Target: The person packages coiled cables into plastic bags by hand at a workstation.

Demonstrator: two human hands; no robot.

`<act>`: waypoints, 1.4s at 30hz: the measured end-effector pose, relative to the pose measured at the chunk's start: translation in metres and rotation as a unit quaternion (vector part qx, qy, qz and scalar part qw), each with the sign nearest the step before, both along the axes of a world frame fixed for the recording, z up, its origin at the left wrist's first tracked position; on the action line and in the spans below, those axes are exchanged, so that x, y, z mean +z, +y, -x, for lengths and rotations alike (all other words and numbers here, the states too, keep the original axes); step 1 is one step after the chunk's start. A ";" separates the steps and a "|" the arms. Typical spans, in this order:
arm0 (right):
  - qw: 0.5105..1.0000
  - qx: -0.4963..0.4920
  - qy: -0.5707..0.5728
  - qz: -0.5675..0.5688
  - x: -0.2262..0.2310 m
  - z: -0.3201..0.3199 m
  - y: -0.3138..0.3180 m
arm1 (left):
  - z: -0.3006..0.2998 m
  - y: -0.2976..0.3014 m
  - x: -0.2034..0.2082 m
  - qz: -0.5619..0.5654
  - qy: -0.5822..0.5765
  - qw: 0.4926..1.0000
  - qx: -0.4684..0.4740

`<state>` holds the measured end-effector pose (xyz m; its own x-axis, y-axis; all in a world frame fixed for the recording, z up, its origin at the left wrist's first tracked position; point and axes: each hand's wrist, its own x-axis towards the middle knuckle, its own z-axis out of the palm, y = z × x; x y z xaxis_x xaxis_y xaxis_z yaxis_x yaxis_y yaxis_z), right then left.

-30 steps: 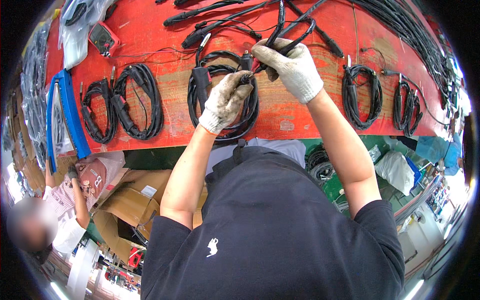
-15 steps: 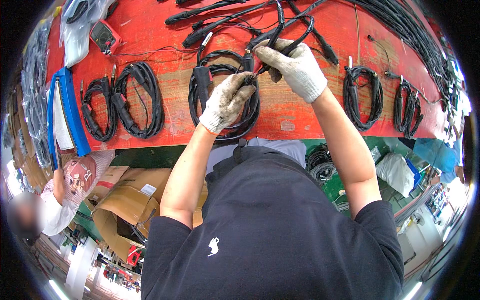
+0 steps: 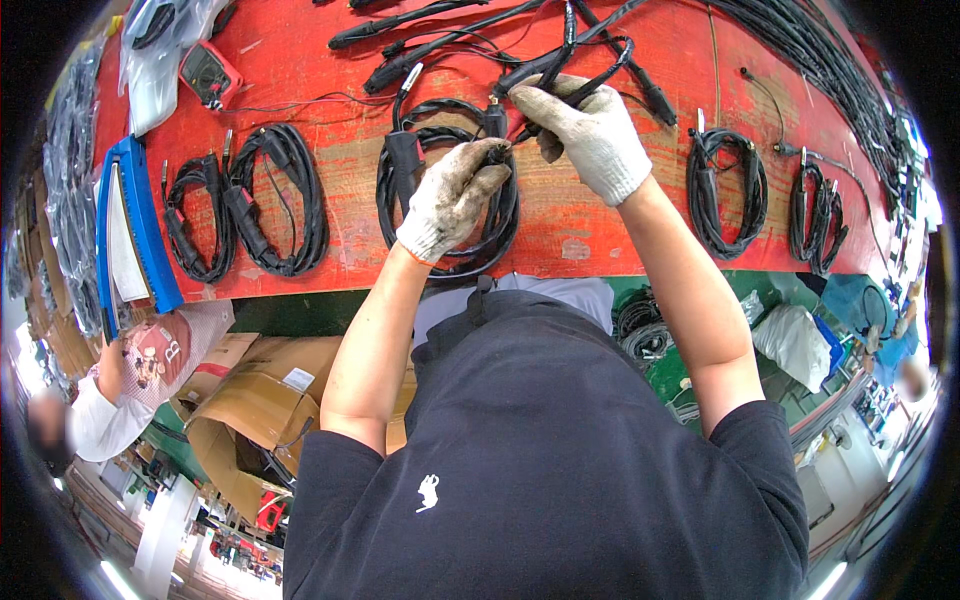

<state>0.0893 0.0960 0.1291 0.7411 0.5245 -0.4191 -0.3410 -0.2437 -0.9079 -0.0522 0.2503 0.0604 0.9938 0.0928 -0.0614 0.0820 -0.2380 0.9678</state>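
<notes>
Both my hands wear soiled white gloves and are close together over the table. My left hand [image 3: 456, 200] pinches a small black cable end [image 3: 500, 155] at its fingertips, above a coiled black cable [image 3: 510, 215] with a black handle piece [image 3: 403, 160]. My right hand [image 3: 588, 135] closes on a black cable [image 3: 585, 92] looping out above it. A thin red piece [image 3: 517, 126] shows beside the right fingers; how it is held is partly hidden. The fingertips nearly meet.
Tied black cable coils lie left [image 3: 280, 200] and right [image 3: 727, 195] on the red table [image 3: 600, 235]. A red-cased multimeter [image 3: 210, 76] with leads and a blue rack [image 3: 145, 225] are at left. Long black cables [image 3: 790, 60] fill the far right. Cardboard boxes [image 3: 265, 390] stand below.
My hands shift very slightly, keeping their grips. The person at the left moves a little. At the right edge a person's hand and a cable there have moved.
</notes>
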 end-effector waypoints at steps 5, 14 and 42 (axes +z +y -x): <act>1.000 0.027 -0.001 0.001 -0.002 0.002 -0.001 | 0.001 -0.003 -0.001 0.012 -0.002 1.000 0.008; 0.999 0.035 0.017 0.013 -0.010 0.002 -0.006 | 0.002 -0.008 -0.007 0.010 0.045 0.999 0.005; 0.998 -0.064 -0.021 0.002 -0.011 0.004 -0.018 | 0.012 0.012 -0.075 -0.398 0.286 0.826 0.276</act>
